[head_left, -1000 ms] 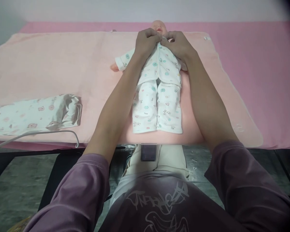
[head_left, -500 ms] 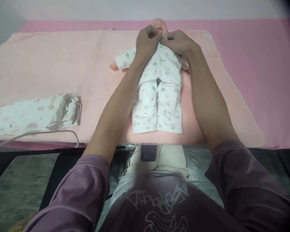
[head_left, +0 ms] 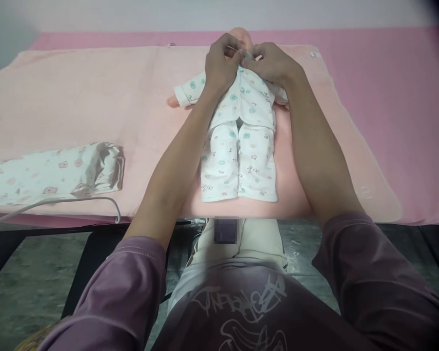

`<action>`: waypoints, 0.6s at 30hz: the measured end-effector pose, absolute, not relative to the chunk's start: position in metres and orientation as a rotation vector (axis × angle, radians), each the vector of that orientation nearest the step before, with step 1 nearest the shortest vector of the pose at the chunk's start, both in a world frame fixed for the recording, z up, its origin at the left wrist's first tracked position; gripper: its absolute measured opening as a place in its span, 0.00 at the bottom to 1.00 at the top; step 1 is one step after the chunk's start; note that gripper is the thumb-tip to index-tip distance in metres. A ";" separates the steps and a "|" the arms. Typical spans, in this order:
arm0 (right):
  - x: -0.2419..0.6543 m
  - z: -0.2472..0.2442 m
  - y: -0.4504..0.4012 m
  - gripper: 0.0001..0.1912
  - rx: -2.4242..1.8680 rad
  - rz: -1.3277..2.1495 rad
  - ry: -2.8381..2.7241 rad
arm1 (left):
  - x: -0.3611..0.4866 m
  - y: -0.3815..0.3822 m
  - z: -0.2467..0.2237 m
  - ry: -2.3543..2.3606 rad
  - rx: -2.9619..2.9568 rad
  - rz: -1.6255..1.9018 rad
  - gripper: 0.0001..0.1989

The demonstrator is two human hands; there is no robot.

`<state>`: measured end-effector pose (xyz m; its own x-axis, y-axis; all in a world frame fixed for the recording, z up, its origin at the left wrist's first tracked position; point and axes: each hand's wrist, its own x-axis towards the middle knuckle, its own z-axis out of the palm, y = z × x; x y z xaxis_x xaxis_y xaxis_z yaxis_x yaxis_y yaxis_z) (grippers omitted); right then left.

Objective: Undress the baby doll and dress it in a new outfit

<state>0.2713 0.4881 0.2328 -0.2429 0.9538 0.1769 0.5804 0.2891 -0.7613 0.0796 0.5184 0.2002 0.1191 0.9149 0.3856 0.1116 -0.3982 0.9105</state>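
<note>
A baby doll (head_left: 240, 36) lies on its back, its head at the far side. It wears a white printed baby jacket (head_left: 254, 100), its front edges meeting down the middle, and matching white trousers (head_left: 258, 163). My left hand (head_left: 223, 61) pinches the jacket's neckline under the doll's chin, thumb and forefinger together. Close beside it, my right hand (head_left: 272, 61) pinches the other side of the same neckline. Both hands partly cover the doll's head and shoulders, and the exact spot between the fingertips is hard to make out. One doll hand (head_left: 172, 101) shows past the left cuff.
A peach blanket (head_left: 95, 97) lies under the doll on a pink cover (head_left: 395, 97). To the left sits a folded white printed cloth (head_left: 58, 173), with a white wire hanger (head_left: 76, 199) before it. The table's near edge runs just above my lap.
My fingers have shifted slightly at the neckline, and my right forefinger is more arched. The doll and its clothes stay nearly in place.
</note>
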 end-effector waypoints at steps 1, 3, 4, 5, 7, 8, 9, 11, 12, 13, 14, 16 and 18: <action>0.272 0.231 0.491 0.23 -1.354 0.747 -1.911 | 0.078 0.519 0.200 1.041 1.673 1.389 0.15; 0.273 0.227 0.494 0.24 -1.301 0.741 -1.849 | 0.073 0.519 0.199 1.084 1.749 1.454 0.13; 0.273 0.224 0.494 0.26 -1.267 0.751 -1.813 | 0.069 0.519 0.200 1.084 1.769 1.436 0.12; 0.274 0.222 0.494 0.27 -1.233 0.763 -1.782 | 0.064 0.517 0.201 1.074 1.789 1.404 0.12; 0.274 0.218 0.492 0.27 -1.156 0.789 -1.751 | 0.055 0.514 0.204 1.028 1.841 1.315 0.12; 0.274 0.217 0.491 0.25 -1.120 0.802 -1.733 | 0.051 0.512 0.206 1.005 1.862 1.276 0.12; 0.274 0.216 0.490 0.23 -1.091 0.818 -1.712 | 0.047 0.509 0.208 0.982 1.881 1.246 0.12; 0.272 0.215 0.488 0.17 -1.054 0.850 -1.653 | 0.043 0.505 0.213 0.955 1.904 1.222 0.12; 0.270 0.215 0.488 0.14 -1.040 0.865 -1.624 | 0.042 0.504 0.215 0.946 1.913 1.225 0.13; 0.269 0.215 0.487 0.11 -1.029 0.872 -1.602 | 0.041 0.503 0.217 0.938 1.922 1.229 0.13; 0.268 0.215 0.487 0.10 -1.019 0.869 -1.593 | 0.041 0.502 0.218 0.925 1.932 1.232 0.14; 0.266 0.215 0.488 0.09 -1.027 0.840 -1.593 | 0.039 0.502 0.220 0.896 1.960 1.214 0.14; 0.267 0.214 0.490 0.09 -1.065 0.797 -1.601 | 0.038 0.503 0.219 0.893 1.976 1.186 0.13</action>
